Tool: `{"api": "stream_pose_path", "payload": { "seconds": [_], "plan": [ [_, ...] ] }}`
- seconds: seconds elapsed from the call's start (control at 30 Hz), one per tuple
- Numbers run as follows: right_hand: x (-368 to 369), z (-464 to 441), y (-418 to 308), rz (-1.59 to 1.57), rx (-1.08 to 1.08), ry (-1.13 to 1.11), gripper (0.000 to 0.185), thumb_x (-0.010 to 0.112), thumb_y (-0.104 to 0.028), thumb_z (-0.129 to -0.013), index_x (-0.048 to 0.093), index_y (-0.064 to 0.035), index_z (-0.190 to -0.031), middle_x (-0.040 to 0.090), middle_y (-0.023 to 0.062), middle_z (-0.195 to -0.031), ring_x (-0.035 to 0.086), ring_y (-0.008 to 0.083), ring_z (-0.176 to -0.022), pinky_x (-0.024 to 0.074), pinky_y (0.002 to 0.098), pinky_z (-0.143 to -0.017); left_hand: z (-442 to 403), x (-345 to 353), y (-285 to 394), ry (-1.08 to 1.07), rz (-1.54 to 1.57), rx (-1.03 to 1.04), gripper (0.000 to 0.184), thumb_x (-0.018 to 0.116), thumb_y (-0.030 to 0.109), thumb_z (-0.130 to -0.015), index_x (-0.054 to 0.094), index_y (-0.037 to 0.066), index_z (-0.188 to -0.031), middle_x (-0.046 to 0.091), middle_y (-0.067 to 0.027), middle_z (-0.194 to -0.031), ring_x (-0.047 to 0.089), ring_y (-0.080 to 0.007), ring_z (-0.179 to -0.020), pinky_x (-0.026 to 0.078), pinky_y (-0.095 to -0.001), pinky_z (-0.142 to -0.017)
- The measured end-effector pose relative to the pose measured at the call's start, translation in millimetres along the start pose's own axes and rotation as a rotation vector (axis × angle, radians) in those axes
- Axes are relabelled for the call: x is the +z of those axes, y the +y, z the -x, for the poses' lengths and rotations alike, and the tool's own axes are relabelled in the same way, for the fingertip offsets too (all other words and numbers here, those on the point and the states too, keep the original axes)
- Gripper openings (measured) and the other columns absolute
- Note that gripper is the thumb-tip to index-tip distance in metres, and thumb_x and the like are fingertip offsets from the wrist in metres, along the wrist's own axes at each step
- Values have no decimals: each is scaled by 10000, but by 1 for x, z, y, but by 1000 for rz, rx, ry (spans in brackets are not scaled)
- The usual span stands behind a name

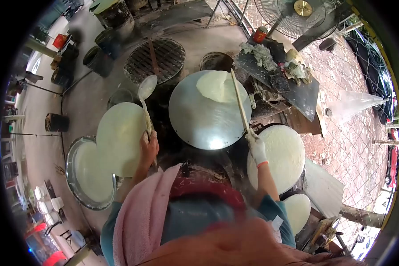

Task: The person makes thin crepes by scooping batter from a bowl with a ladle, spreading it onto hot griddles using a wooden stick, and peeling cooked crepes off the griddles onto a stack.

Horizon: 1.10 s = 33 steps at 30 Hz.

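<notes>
My left hand (149, 148) is closed round the handle of a ladle (147, 85), its pale-coated bowl raised beside the griddle. In my right hand (257, 150), which wears a white glove, is a long flat wooden stick (239, 97). The stick slants over the right side of a round grey metal griddle (195, 119), its far end at the edge of a thin, pale batter sheet (216, 87). That sheet covers only the griddle's upper right. On my left, a pale round disc (125, 137) overlaps a metal basin (71, 177) of pale batter (91, 173).
Below my right hand lies a cream-coloured round surface (281, 153), with a smaller one (298, 213) nearer me. Beyond the griddle are a round grate (166, 55), a cluttered dark board (297, 95) and a fan (302, 11). Dark buckets (97, 61) stand far left.
</notes>
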State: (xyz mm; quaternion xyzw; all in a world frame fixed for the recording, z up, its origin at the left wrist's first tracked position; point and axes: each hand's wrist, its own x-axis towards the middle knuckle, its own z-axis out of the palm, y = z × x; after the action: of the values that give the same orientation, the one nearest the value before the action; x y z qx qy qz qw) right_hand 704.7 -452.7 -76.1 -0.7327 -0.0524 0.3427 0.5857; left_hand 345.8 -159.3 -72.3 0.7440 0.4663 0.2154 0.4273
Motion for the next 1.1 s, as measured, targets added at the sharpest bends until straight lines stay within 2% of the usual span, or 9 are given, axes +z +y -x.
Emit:
{"api": "stream_pose_path", "payload": {
  "seconds": [0.03, 0.13, 0.27, 0.33, 0.4, 0.5, 0.7, 0.9, 1.1],
  "plan": [
    [3, 1, -19, 25, 107, -208, 240, 598, -285, -927, 666, -93, -1055, 466, -84, -601, 329, 1, -414, 242, 201, -362, 4, 3, -1, 40, -13, 68, 184, 564, 134, -888, 548, 20, -1031, 485, -177, -897, 478, -311, -743, 398, -393, -654],
    [40, 7, -41, 182, 257, -338, 262, 595, -377, -912, 674, -132, -960, 431, -78, -547, 300, 32, -351, 203, 228, -326, 9, 10, 27, 105, 95, 165, 246, 498, 223, -969, 477, 41, -805, 395, -7, -507, 349, -102, -337, 252, -265, -325],
    [-2, -24, -31, 343, 76, -338, 301, 639, -284, -904, 650, -71, -1117, 583, -33, -744, 509, 39, -613, 391, 196, -518, 16, 13, 38, 78, 129, 106, 238, 502, 219, -970, 479, 41, -813, 400, -5, -512, 353, -101, -339, 255, -265, -327],
    [-16, -36, -46, -128, -11, -264, 241, 595, -152, -932, 636, 8, -1108, 605, -1, -929, 533, 42, -814, 437, 189, -714, 21, 12, 56, 86, 250, -31, 229, 501, 214, -970, 479, 43, -820, 402, -4, -514, 352, -100, -340, 258, -265, -328],
    [-23, -65, -49, 77, 122, -308, 242, 598, -207, -934, 641, -60, -1122, 580, -36, -774, 516, 33, -656, 430, 189, -574, 25, 9, 98, 89, 476, -241, 219, 500, 210, -969, 479, 45, -826, 404, -3, -516, 348, -101, -340, 262, -266, -331],
    [14, -43, -61, 236, 296, -550, 239, 589, -322, -932, 640, -201, -1132, 382, -105, -531, 281, 31, -372, 216, 212, -345, 28, 14, 75, 106, 278, -210, 208, 541, 159, -939, 493, -18, -842, 423, -44, -594, 431, -154, -501, 371, -294, -446],
    [-14, -73, -59, 165, -61, -412, 222, 626, -262, -914, 678, -89, -1043, 489, -96, -605, 363, 3, -448, 249, 187, -393, 36, 10, 113, 61, 425, -268, 190, 499, 179, -967, 468, 29, -856, 433, -12, -559, 378, -95, -356, 315, -249, -338],
    [9, -72, -79, 450, 316, -628, 282, 615, -264, -921, 654, -111, -1154, 492, -94, -630, 354, -4, -447, 247, 182, -387, 43, 18, 94, 120, 376, -362, 196, 496, 170, -968, 439, 38, -836, 430, -17, -531, 407, -107, -355, 318, -256, -337],
    [-18, -133, -32, 252, 10, -515, 304, 595, -294, -935, 649, -96, -1159, 494, -95, -696, 350, 10, -467, 238, 185, -390, 52, 17, 96, 118, 404, -455, 187, 507, 165, -962, 438, 54, -829, 421, -11, -525, 403, -102, -365, 317, -260, -345]
  ]
}}
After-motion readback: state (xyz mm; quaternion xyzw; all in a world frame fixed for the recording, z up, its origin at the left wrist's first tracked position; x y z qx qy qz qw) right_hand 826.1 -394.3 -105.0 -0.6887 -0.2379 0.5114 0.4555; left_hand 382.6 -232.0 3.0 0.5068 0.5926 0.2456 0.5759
